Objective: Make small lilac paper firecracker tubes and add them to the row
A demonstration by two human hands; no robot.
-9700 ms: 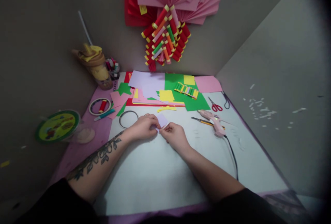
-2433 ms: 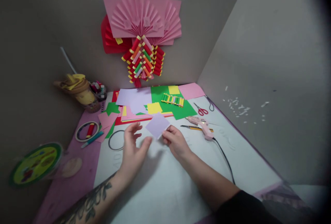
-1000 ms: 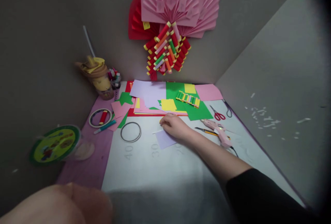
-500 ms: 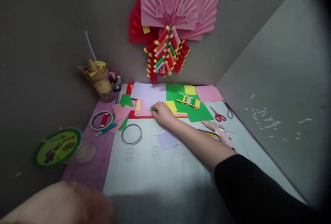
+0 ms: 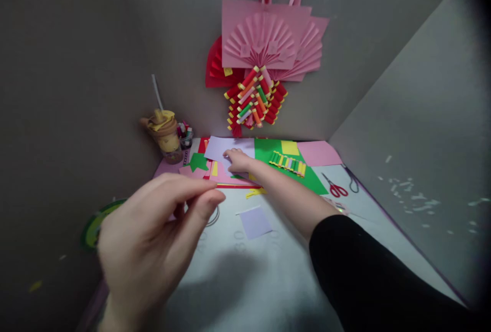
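Right hand (image 5: 238, 160) reached out over the lilac sheet (image 5: 228, 144), at about eleven o'clock from the small lilac square (image 5: 255, 223) on the mat (image 5: 268, 270). Its thumb and fingers looked a little apart, though whether any tip gripped paper I could not tell. Left hand (image 5: 148, 240) was raised in the foreground at roughly nine o'clock, thumb and index tips close together and the other fingers curled; whether those tips met or pinched anything, I could not tell.

The square lay clear of both hands, with a thin pale strip along its twelve o'clock edge and a faint number (image 5: 238, 240) beside it at eight. Yellow strips (image 5: 255, 193) lay near it at twelve. Toward one, a row of small rolls (image 5: 287, 163) rested on the green sheet (image 5: 314, 183), with a yellow square (image 5: 290, 148) beyond. Between one and two was a pink sheet (image 5: 319, 154); between two and three, red-handled scissors (image 5: 335, 187). Near three, the glue gun (image 5: 339, 206) was partly hidden behind the black sleeve (image 5: 345, 255).

At nine, a ring (image 5: 215, 216) showed partly past the left hand. At ten were a green scrap (image 5: 198, 161) and, farther off, a cup (image 5: 169, 140) with a straw. High at twelve, pink fans (image 5: 266, 35) hung on the wall above a cluster of coloured rolls (image 5: 256, 99).
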